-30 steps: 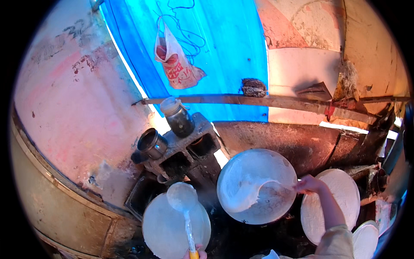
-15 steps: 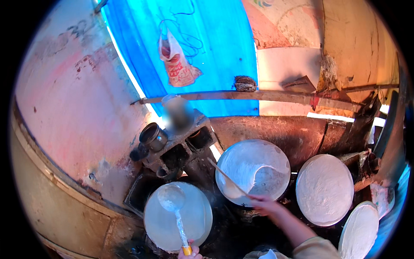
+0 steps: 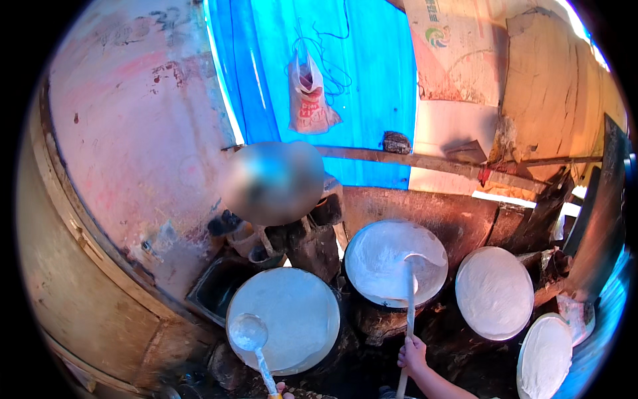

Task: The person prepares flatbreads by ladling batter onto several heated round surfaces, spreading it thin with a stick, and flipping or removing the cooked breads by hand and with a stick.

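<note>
Fingers of the right hand, lower centre, wrap a long pale stick; oversweeping could spill white paste; cropped left hand's, can't tell.

The right hand is the one you actually get a decent look at. It's curled up in a pretty snug grip, fingers bent in on its left side. Can't really make out each finger at this size, tbh. The right forearm is bare and slants down and away to the right of that hand till the lower edge cuts it off, with the wrist more or less in line with it. The left hand is lower and well off to the left of the right one, just a bit of curled fingers peeking in, the rest cropped out.
</note>
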The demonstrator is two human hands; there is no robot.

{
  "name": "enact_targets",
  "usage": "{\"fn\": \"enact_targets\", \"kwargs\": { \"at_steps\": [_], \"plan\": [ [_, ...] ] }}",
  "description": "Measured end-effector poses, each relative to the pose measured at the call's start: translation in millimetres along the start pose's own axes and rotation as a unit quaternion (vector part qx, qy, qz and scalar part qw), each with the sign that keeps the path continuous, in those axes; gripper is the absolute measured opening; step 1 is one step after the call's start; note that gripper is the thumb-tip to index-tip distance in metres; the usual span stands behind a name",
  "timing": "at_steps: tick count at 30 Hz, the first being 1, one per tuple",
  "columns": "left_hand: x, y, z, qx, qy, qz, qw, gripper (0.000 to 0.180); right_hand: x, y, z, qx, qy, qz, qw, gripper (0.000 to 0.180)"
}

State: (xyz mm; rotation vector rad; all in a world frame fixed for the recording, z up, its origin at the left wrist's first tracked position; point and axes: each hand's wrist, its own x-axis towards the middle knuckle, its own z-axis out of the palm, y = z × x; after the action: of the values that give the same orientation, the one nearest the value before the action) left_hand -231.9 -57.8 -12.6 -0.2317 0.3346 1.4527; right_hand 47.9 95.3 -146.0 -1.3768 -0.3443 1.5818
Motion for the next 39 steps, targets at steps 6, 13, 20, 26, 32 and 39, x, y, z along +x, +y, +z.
{"fn": "enact_targets", "kwargs": {
  "at_steps": [6,13,20,26,32,39],
  "plan": [
    [3.9,-3.7,-10.2,-0.004,-0.005,-0.033,0.999,0.025,14.6,28.1,34.3,-0.231,-0.022,-0.146,0.962,0.018],
    [8.4,-3.5,-7.2,0.014,0.018,-0.03,0.999,0.03,25.0,-43.6,-62.4,-0.158,0.008,-0.05,0.986,0.019],
    [27.4,-15.6,6.9,0.037,0.037,-0.035,0.998,0.035,19.0,14.4,-89.7,-0.367,0.031,-0.35,0.862,0.023],
    [49.3,-29.5,12.4,0.033,0.019,-0.067,0.997,0.041,64.5,-95.6,-81.2,-0.205,0.073,-0.12,0.969,0.021],
    [64.3,-34.0,7.9,0.005,-0.018,-0.112,0.994,0.049,57.8,-80.2,-38.2,0.034,0.099,-0.11,0.988,0.035],
    [80.6,-57.0,32.5,0.009,0.014,-0.15,0.989,0.039,67.9,-72.5,9.7,0.043,0.029,-0.099,0.994,0.035]
  ]
}}
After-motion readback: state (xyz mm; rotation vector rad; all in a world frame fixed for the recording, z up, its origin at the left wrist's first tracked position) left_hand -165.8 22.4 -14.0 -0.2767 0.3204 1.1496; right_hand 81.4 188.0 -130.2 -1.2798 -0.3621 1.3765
